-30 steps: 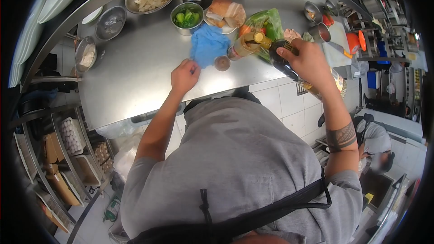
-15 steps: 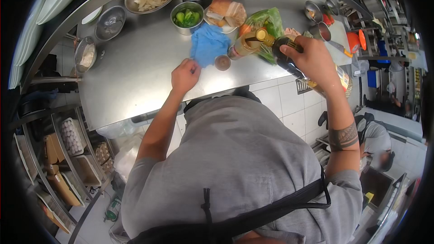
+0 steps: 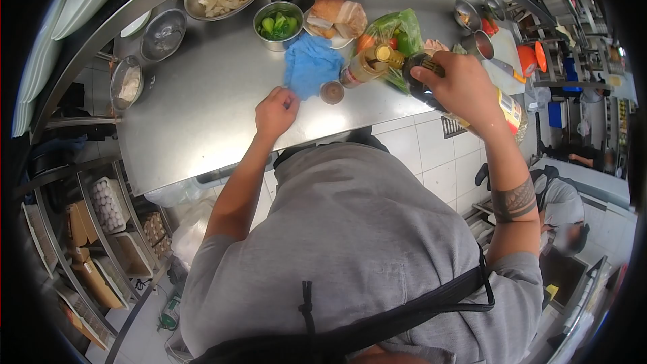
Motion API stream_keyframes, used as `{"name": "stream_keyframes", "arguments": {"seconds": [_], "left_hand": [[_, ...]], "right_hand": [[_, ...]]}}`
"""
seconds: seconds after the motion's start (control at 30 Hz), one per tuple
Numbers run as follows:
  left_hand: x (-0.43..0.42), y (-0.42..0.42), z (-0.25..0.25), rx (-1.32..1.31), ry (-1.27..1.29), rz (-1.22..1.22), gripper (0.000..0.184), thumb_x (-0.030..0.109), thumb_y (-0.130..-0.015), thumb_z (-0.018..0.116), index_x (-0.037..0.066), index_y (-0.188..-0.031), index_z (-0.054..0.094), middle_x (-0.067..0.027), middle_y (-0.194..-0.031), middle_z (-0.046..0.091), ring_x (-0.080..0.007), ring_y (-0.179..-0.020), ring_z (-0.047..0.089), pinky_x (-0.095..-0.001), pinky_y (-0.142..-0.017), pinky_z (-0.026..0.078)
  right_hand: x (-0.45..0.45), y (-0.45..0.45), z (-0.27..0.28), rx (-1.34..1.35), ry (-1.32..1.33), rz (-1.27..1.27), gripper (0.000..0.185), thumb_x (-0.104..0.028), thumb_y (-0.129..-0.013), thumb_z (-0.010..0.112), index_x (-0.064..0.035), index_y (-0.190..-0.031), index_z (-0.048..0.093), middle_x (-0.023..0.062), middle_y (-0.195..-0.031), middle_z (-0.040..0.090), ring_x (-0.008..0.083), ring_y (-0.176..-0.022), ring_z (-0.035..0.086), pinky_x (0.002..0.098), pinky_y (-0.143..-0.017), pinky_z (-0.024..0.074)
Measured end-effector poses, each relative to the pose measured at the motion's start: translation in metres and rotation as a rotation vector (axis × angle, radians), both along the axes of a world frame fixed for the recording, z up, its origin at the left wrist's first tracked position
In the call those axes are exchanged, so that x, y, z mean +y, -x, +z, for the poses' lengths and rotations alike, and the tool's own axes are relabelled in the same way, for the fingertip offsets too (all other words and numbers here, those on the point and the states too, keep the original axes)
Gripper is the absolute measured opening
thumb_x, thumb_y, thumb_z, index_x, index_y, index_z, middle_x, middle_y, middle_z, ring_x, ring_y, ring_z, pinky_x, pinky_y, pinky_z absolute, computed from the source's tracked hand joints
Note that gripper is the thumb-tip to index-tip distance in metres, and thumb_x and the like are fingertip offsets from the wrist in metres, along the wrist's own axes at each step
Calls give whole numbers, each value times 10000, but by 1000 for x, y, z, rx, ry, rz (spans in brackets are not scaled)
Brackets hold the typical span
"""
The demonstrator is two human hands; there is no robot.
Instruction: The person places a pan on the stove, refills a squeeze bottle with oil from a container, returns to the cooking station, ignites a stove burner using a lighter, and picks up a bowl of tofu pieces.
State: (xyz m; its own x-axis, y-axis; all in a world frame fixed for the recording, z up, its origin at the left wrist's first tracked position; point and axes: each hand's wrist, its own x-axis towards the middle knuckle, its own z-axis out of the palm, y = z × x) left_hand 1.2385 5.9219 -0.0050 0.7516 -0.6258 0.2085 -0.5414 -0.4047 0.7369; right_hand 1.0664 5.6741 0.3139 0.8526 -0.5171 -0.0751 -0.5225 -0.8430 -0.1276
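My right hand (image 3: 465, 87) is wrapped round a dark bottle (image 3: 419, 92) over the right front of the steel table. Beyond my wrist shows a yellow label (image 3: 510, 111); whether it belongs to that bottle I cannot tell. A gold-capped bottle (image 3: 364, 67) stands to the left of the dark one. Near its base is a small round brown dish or lid (image 3: 331, 92). My left hand (image 3: 276, 111) rests by the table's front edge with its fingers curled closed; what they hold, if anything, is hidden. Just above it lies a crumpled blue cloth (image 3: 311, 67).
Behind the cloth stand a pot of green vegetables (image 3: 279, 25) and a plate of meat pieces (image 3: 340, 19). Bagged vegetables (image 3: 397, 30) lie further right, near a knife (image 3: 505, 69). Steel bowls (image 3: 164, 35) line the back left. Another person (image 3: 563, 209) is at the lower right.
My right hand and the dark bottle have shifted very slightly left. My left hand has hardly moved, and the things on the table stay in place.
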Motion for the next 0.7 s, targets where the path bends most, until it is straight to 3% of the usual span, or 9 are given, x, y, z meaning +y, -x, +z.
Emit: {"name": "stream_keyframes", "arguments": {"seconds": [0.27, 0.33, 0.4, 0.7], "left_hand": [[0, 0, 1, -5, 0, 7, 110, 199, -856, 746, 119, -829, 675, -36, -820, 658, -259, -694, 684, -385, -641, 554], [1, 0, -1, -13, -3, 4, 109, 201, -858, 742, 122, -827, 673, -36, -819, 657, -264, -696, 682, -387, -641, 554], [2, 0, 0, -10, -51, 0, 127, 185, -831, 798, 106, -873, 709, -28, -822, 654, -212, -699, 666, -346, -652, 548], [1, -1, -1, -13, -38, -7, 133, 191, -839, 797, 103, -872, 704, -32, -821, 655, -210, -700, 670, -349, -652, 550]], "right_hand": [[4, -6, 3, 26, 4, 7, 430, -417, -924, 746, 9, -861, 732, 236, -699, 645, 431, -704, 655, 500, -670, 497], [8, -10, 9, 119, -6, -38, 427, -406, -926, 729, 17, -868, 741, 253, -842, 694, 427, -849, 693, 513, -787, 547], [7, -9, 6, 114, 1, -27, 421, -404, -927, 728, 14, -876, 745, 251, -847, 695, 426, -853, 694, 511, -787, 548], [7, -10, 5, 119, -14, -18, 415, -403, -924, 730, 12, -903, 752, 248, -858, 700, 425, -867, 697, 512, -789, 555]]}}
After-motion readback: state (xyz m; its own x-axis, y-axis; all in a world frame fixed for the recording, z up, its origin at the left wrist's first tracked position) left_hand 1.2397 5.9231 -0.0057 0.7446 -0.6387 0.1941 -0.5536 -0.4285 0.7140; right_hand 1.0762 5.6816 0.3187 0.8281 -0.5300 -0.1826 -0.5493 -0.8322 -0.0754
